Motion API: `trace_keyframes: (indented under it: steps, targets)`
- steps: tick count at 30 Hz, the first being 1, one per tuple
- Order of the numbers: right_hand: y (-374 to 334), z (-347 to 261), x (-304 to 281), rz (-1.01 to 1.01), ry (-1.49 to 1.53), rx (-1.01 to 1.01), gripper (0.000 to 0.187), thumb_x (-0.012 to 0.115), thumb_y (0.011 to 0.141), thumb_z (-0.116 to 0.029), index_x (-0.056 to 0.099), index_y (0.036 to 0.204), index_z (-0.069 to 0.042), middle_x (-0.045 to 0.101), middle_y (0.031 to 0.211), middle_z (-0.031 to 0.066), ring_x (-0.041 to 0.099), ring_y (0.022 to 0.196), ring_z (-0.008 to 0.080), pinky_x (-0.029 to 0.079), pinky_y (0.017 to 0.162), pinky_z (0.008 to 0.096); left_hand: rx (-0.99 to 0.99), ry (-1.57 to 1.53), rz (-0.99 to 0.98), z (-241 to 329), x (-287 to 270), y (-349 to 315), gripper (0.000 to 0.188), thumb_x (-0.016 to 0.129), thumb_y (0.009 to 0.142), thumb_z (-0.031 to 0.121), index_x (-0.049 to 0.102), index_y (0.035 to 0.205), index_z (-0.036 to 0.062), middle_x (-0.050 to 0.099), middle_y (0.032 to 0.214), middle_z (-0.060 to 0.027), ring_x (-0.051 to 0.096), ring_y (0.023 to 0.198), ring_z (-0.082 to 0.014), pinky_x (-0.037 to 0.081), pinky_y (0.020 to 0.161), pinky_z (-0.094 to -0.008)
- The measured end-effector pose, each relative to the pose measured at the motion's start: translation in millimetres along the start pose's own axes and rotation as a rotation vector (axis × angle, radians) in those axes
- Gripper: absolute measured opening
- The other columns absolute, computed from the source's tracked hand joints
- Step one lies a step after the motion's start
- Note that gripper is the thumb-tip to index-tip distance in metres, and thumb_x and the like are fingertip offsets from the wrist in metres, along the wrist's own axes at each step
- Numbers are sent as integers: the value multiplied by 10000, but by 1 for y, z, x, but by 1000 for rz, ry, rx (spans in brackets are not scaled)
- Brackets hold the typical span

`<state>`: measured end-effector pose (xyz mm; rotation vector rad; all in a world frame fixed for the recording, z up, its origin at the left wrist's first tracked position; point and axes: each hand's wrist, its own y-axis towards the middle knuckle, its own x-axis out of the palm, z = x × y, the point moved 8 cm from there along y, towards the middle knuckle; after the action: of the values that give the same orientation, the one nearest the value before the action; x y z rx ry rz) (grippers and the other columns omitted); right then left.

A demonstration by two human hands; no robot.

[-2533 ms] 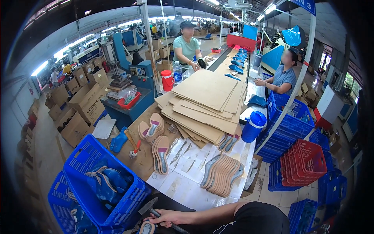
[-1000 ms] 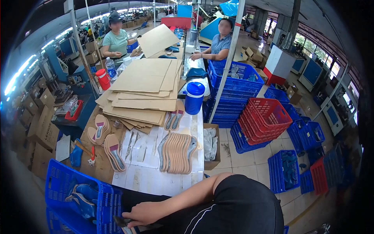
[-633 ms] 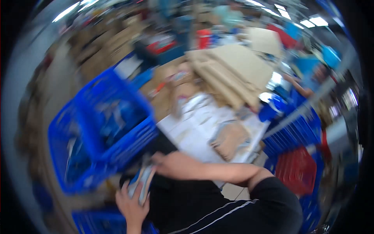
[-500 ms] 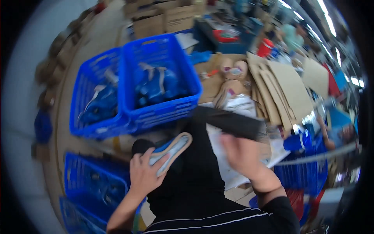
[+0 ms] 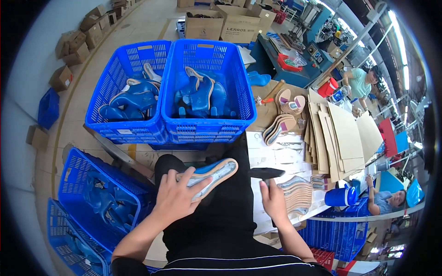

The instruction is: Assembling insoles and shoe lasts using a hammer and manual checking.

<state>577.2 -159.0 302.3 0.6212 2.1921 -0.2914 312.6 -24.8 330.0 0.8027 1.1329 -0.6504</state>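
My left hand (image 5: 174, 197) is closed around a blue shoe last (image 5: 205, 168), which rests over my black-trousered thighs. The last's sole side is turned up, showing a tan-edged insole (image 5: 229, 166) with a grey, patchy middle. To its right, my right hand (image 5: 275, 201) grips a hammer (image 5: 267, 173), thumb up along the handle. The dark hammer head is level with the insole's toe end, apart from it. Most of the handle is hidden by my fingers.
Two blue crates (image 5: 209, 124) of blue lasts stand ahead; more lasts fill a lower crate (image 5: 140, 201) at left. The right-hand table holds stacked insoles (image 5: 297, 195), cardboard sheets (image 5: 343, 138) and a blue jug (image 5: 338, 197). Two people (image 5: 361, 85) are farther right.
The hammer has come down from a blurred, raised position, and my right hand is lower. The last in my left hand has shifted right and turned flatter. The head view has shifted too.
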Motion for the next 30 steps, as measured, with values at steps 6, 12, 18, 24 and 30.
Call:
trace_keyframes:
  steps: [6,12,18,24,30]
  targets:
    - [-19,117,31,23,14,189,384,660,1070,-337,574,957,19,541,594,122,545,464,244,409,473,403,14,22,58,5,1,-1,743,842,760,260,637,1460,401,557,1355,-104,531,985,-322,452,808,-429]
    - [-43,205,95,-172,590,684,274,693,1045,-281,555,1051,-45,481,611,-13,444,418,118,375,373,307,-56,29,104,14,0,-8,765,859,749,270,637,1469,402,577,1353,-116,538,985,-314,450,803,-420]
    - [-31,226,118,-199,674,753,280,719,1029,-271,574,1050,-33,492,613,2,440,403,126,370,363,302,-122,-3,161,7,-1,-15,718,864,745,285,676,1431,384,581,1335,-119,557,1015,-323,462,823,-418]
    - [44,229,93,-34,163,407,433,736,1007,-319,722,1180,77,702,641,137,647,441,218,519,487,385,-93,-60,183,7,-5,-4,711,872,688,286,706,1376,353,586,1294,-97,582,1047,-343,502,853,-450]
    - [52,170,40,358,-19,19,275,666,999,-229,758,1100,9,742,988,258,700,954,460,557,879,515,-105,-90,195,12,-1,-2,672,867,665,256,741,1324,284,600,1318,-128,592,1126,-383,509,928,-489]
